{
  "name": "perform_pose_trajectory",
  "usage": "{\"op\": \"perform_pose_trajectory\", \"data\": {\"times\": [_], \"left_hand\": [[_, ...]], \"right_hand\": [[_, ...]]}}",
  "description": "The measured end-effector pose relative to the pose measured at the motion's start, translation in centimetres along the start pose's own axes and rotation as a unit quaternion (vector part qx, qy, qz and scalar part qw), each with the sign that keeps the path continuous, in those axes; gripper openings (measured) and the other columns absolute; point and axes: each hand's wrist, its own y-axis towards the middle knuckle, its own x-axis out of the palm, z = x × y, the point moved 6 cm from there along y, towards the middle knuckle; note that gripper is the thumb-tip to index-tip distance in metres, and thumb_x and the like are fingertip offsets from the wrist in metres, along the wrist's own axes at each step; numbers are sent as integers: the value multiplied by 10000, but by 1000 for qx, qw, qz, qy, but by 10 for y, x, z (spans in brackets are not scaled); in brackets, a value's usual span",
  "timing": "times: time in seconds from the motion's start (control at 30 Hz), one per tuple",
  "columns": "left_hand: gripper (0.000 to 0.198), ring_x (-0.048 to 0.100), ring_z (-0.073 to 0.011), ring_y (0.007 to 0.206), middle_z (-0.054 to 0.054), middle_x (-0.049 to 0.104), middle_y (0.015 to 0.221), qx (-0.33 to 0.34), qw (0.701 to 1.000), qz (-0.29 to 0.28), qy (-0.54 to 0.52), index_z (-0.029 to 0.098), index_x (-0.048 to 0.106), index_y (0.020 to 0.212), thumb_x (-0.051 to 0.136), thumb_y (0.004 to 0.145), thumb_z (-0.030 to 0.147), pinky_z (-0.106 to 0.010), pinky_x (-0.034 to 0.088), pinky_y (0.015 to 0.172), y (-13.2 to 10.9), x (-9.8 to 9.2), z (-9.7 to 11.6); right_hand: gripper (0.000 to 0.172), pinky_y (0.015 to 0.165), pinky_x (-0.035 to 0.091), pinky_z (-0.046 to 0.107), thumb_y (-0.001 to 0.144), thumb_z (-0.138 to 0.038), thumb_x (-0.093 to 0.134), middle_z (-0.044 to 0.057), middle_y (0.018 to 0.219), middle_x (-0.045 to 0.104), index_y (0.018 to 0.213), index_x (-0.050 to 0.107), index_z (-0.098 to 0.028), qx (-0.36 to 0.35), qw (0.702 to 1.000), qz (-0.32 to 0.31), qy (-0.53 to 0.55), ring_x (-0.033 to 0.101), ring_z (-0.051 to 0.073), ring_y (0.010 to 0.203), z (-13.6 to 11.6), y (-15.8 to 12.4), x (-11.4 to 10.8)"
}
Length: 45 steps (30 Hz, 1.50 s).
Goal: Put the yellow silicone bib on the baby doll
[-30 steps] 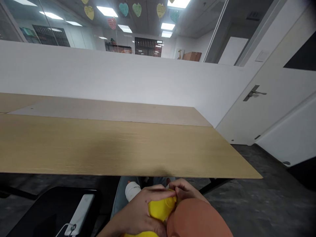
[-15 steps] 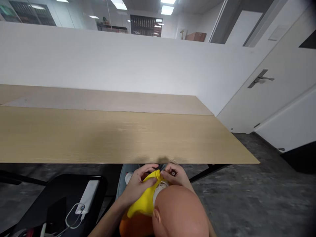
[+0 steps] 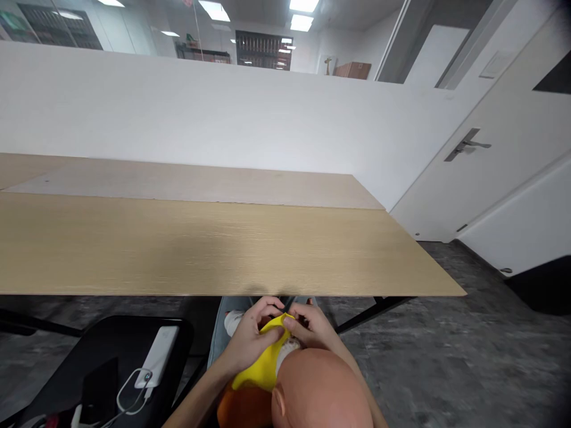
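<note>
A baby doll with a smooth bald head (image 3: 322,389) lies in my lap, below the table's front edge. A yellow bib (image 3: 261,370), smooth and bendy, stretches beside its neck over white patterned clothing (image 3: 288,351). My left hand (image 3: 252,336) pinches the bib's upper edge between thumb and fingers. At the bib's far end, my right hand (image 3: 310,326) has its thumb and fingers closed on the edge, close to the left fingertips. Something orange (image 3: 244,407) shows under the bib. The doll's face and most of its body are hidden.
A wooden table (image 3: 200,244) spans the view in front of me. On the left, a black chair seat (image 3: 129,339) carries a white power bank (image 3: 157,356) with a cable and a dark phone-like slab (image 3: 100,389). A white door (image 3: 495,178) stands at the right.
The bib's rolled upper end has flattened between my fingers, and my right hand has shifted slightly left and down. The doll's head sits a little lower in view.
</note>
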Motion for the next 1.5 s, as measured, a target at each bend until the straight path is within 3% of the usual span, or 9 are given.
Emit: {"op": "perform_pose_trajectory", "data": {"times": [0.2,0.4,0.63,0.8,0.97,1.23,1.37,1.5], "left_hand": [[418,607,-150,879,-6,678,923,-3,1000,-6,-10,207,523,1137,572,732,114,-274,437,792,-2,-5,-2],[487,612,-148,878,-10,676,966,-19,1000,-1,-23,209,531,1169,539,698,88,-265,446,778,-1,-10,-1],[604,610,-145,876,5,655,943,-10,1000,-9,-25,229,514,1257,512,678,54,-261,441,773,-1,-14,-4],[667,615,-149,880,-7,666,983,-12,999,-11,-39,232,476,1317,510,676,48,-267,443,775,-1,-15,-7],[672,615,-186,991,-71,641,1215,-30,997,-27,-58,235,430,1364,562,723,85,-288,455,815,-1,-19,-13],[496,540,-241,1202,-72,606,1281,0,999,-44,5,233,549,1291,614,801,190,-389,402,1040,-1,-28,-15],[424,518,-233,1237,-69,586,1322,8,994,-71,80,218,595,1248,599,824,201,-390,369,1095,-5,-34,-10],[447,507,-235,1262,-73,568,1360,-15,987,-86,131,232,574,1283,614,838,254,-394,366,1109,-16,-46,-12]], "right_hand": [[509,580,255,270,911,-606,345,0,623,410,635,369,-179,-40,999,-2,-5,379,125,603,0,3,5],[538,569,239,269,895,-663,344,-14,617,339,647,345,-185,4,998,39,38,318,125,603,8,3,-1],[566,594,287,267,903,-677,330,-6,597,406,646,414,-180,0,997,71,28,365,127,596,15,3,0],[535,582,328,259,913,-655,384,13,620,514,682,467,-180,13,991,82,108,446,132,597,20,2,2],[419,554,359,262,941,-586,419,14,651,579,805,467,-193,59,954,152,251,514,146,584,25,-5,-9],[438,563,332,262,897,-587,507,7,588,554,741,471,-179,67,955,118,265,503,149,587,11,-2,-7],[474,588,328,269,926,-568,468,15,609,546,666,483,-172,48,969,115,214,460,136,597,11,-4,-9],[460,585,317,259,935,-563,462,8,657,541,707,501,-165,50,982,68,167,465,133,623,15,-9,-10]]}}
